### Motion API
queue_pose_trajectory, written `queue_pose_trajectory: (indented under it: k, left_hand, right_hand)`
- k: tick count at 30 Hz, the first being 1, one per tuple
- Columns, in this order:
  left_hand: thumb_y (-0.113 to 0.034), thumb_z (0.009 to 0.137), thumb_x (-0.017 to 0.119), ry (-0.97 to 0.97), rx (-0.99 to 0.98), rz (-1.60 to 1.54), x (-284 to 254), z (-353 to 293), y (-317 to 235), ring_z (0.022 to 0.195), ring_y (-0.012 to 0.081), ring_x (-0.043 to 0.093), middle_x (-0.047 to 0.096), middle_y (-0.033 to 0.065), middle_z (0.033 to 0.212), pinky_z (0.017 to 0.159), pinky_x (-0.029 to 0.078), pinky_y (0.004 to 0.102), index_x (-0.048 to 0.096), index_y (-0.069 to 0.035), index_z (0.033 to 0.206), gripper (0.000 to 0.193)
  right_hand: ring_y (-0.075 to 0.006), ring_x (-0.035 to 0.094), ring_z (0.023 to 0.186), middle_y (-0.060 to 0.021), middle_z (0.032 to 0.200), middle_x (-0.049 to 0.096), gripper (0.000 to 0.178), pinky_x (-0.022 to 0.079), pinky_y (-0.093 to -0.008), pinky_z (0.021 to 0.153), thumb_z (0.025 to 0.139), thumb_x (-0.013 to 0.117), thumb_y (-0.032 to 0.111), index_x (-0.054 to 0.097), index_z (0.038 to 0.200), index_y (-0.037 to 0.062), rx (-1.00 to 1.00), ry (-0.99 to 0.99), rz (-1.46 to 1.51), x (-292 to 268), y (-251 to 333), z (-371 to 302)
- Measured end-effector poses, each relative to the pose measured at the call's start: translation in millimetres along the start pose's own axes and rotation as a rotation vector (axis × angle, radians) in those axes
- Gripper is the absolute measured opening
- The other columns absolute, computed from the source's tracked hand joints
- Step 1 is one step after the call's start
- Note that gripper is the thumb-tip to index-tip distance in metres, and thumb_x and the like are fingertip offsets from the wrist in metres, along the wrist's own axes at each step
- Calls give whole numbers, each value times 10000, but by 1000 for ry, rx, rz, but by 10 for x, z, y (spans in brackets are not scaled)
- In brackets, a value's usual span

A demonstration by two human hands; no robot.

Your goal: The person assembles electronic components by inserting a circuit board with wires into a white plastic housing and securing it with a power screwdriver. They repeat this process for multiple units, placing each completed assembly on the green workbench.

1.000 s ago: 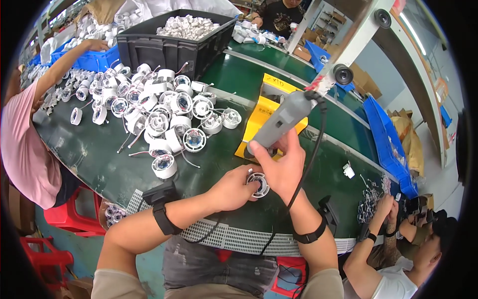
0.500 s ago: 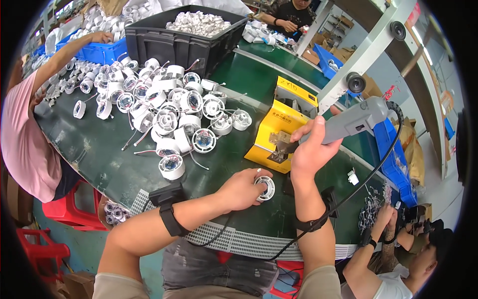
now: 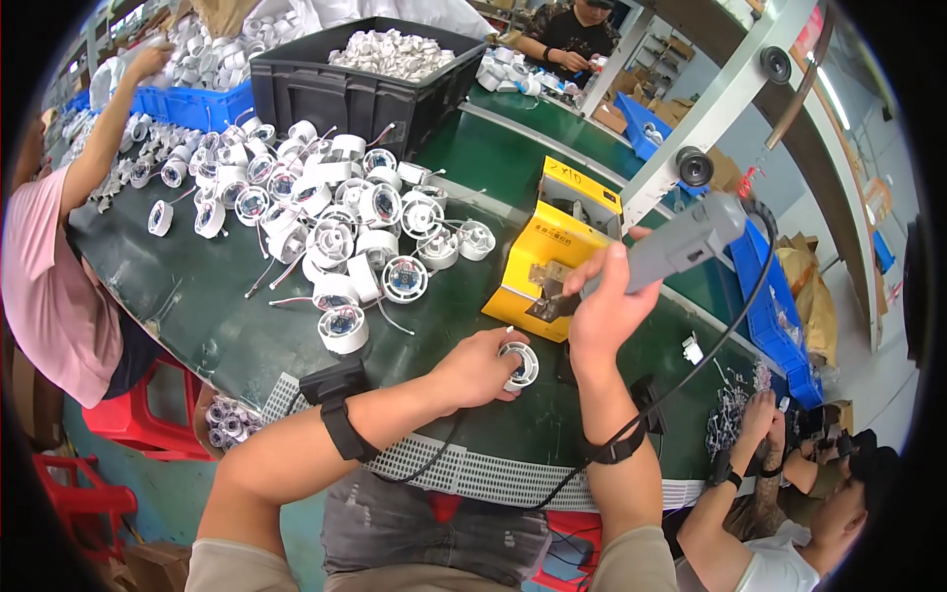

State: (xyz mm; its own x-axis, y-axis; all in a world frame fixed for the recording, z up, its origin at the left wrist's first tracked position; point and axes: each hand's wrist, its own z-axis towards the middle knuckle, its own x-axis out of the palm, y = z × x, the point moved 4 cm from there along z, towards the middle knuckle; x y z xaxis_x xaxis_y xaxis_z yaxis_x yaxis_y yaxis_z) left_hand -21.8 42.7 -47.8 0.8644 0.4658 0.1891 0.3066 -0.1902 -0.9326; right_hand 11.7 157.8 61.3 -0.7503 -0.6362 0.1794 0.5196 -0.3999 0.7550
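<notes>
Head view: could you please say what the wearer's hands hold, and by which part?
Left hand: a round white part, by its left side. Right hand: a grey corded tool, around its lower end.

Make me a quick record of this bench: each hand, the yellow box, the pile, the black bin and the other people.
Left hand: holds a round white part
Right hand: grips a gray tool, front end near the yellow box; contact unclear
Yellow box: on the green table, right of the pile
Pile: similar white parts, loosely heaped
Black bin: behind the pile, with small white pieces
Others: person in pink at left, person across, person at right
</notes>
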Motion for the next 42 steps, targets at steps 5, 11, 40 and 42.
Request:
queue_pose_trajectory:
  k: [5, 11, 40, 42]
  left_hand:
    - [-92, 977, 467, -2, 8, 30, 28, -25, -66, 913, 203, 644, 592, 132, 1103, 764, 596, 314, 485, 30, 1291, 338]
    - [-85, 948, 456, -24, 55, 21, 31, -6, -23, 857, 213, 675, 614, 165, 1107, 717, 599, 302, 505, 56, 1250, 337]
    - [-112, 846, 578, -297, 420, 725, -259, -182, -319, 924, 355, 661, 645, 235, 1038, 795, 526, 427, 609, -29, 1139, 307]
    - [-92, 818, 589, -621, 621, 884, -439, -356, -618, 983, 397, 612, 629, 233, 1057, 857, 491, 445, 594, -13, 1134, 326]
  right_hand:
    - [-148, 453, 443, -57, 631, 442, 313, 420, -298, 410, 948, 446, 114, 355, 1230, 11, 90, -14, 78, -105, 192, -323]
    - [-145, 443, 444, -58, 633, 450, 340, 426, -292, 420, 929, 462, 103, 354, 1239, 13, 102, 55, 118, -119, 165, -522]
    - [-200, 580, 788, -123, 941, 533, 622, 498, -332, 723, 965, 486, 454, 268, 1336, 5, 52, 389, 340, -243, 13, -585]
    - [-211, 583, 904, -114, 993, 546, 600, 477, -351, 852, 954, 498, 481, 352, 1311, 21, -71, 266, 69, -649, -42, -322]
